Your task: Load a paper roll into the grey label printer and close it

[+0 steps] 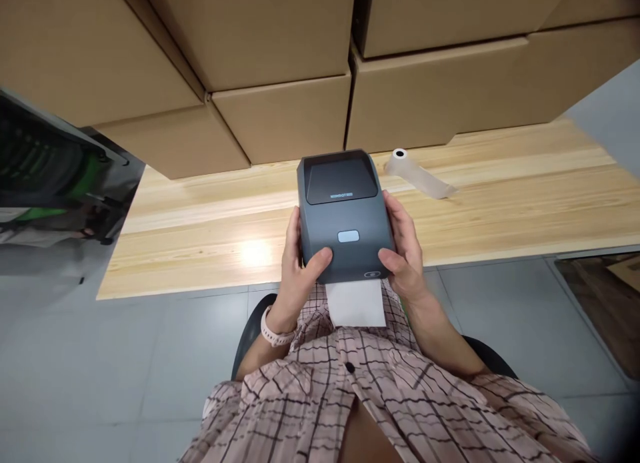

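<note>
A dark grey label printer (344,213) is held between both my hands at the near edge of a light wooden table (500,209). A white paper strip (356,303) hangs out of its front slot toward my chest. My left hand (296,263) grips the printer's left side, thumb lying on the top near the front. My right hand (405,249) grips the right side, thumb on the front corner. A light blue button (348,236) sits on the printer's top between my thumbs.
A paper roll (417,173) with a loose tail lies on the table behind the printer, to the right. Stacked cardboard boxes (280,83) stand along the table's back. Grey floor lies below, and a green-and-black object (50,176) is at the left.
</note>
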The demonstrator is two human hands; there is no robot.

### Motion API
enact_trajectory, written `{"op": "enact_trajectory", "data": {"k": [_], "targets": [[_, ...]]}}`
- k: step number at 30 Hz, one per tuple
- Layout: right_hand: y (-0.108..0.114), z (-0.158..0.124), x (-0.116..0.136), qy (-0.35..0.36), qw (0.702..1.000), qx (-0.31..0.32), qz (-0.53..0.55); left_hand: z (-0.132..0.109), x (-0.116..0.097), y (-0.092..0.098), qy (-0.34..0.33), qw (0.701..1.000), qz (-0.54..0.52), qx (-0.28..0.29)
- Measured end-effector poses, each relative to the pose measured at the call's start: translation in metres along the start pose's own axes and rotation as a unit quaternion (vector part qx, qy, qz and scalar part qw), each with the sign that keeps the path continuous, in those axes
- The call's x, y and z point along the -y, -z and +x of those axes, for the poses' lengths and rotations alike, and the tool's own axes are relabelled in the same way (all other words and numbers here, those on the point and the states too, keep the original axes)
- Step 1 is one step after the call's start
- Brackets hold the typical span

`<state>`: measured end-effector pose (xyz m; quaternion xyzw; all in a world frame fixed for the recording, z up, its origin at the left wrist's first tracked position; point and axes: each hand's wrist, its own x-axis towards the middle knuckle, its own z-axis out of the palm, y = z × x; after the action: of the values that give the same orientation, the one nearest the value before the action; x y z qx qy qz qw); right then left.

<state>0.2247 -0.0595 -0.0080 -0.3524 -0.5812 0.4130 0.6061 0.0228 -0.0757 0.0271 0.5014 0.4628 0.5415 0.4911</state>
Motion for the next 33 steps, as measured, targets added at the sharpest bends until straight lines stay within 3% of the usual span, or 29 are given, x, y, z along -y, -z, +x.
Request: {"op": "enact_trajectory", "data": {"k": [5, 7, 10, 11, 14, 16, 19, 22, 25, 28, 30, 33], "targets": [[-0.006, 0.001, -0.002, 0.008, 0.999, -0.021, 0.026, -0.005, 0.007, -0.004, -0.036, 0.999, 0.026, -0.026], [-0.005, 0.002, -0.002, 0.011, 1.000, -0.016, 0.017, -0.021, 0.017, -0.003, -0.066, 0.993, 0.057, -0.075], [-0.003, 0.003, -0.003, 0.007, 1.000, -0.003, -0.016, -0.054, 0.032, 0.002, -0.118, 0.965, 0.110, -0.208], [-0.003, 0.004, -0.004, 0.008, 1.000, -0.001, -0.020, -0.063, 0.034, 0.003, -0.114, 0.965, 0.109, -0.208], [-0.003, 0.004, -0.008, 0.019, 1.000, -0.006, -0.024, -0.076, 0.027, 0.004, 0.061, 0.996, 0.071, -0.011], [-0.003, 0.004, -0.011, 0.022, 0.999, -0.006, -0.032, -0.074, 0.016, 0.002, 0.182, 0.979, 0.003, 0.097], [-0.002, 0.003, -0.012, 0.024, 0.999, 0.002, -0.034, -0.066, 0.007, -0.001, 0.265, 0.949, -0.073, 0.153], [-0.002, 0.004, -0.005, 0.041, 0.997, 0.006, -0.071, -0.060, 0.013, 0.000, 0.275, 0.945, -0.075, 0.160], [-0.002, 0.004, 0.011, 0.107, 0.971, 0.007, -0.212, -0.056, 0.022, 0.006, 0.240, 0.956, -0.041, 0.163], [-0.001, 0.006, 0.027, 0.199, 0.908, 0.027, -0.368, -0.056, 0.024, 0.016, 0.153, 0.975, 0.071, 0.146], [0.001, 0.007, 0.034, 0.226, 0.881, 0.059, -0.412, -0.057, 0.023, 0.024, 0.067, 0.986, 0.145, 0.049], [0.006, 0.012, 0.041, 0.213, 0.880, 0.102, -0.413, -0.055, 0.022, 0.033, -0.092, 0.970, 0.179, -0.133]]}}
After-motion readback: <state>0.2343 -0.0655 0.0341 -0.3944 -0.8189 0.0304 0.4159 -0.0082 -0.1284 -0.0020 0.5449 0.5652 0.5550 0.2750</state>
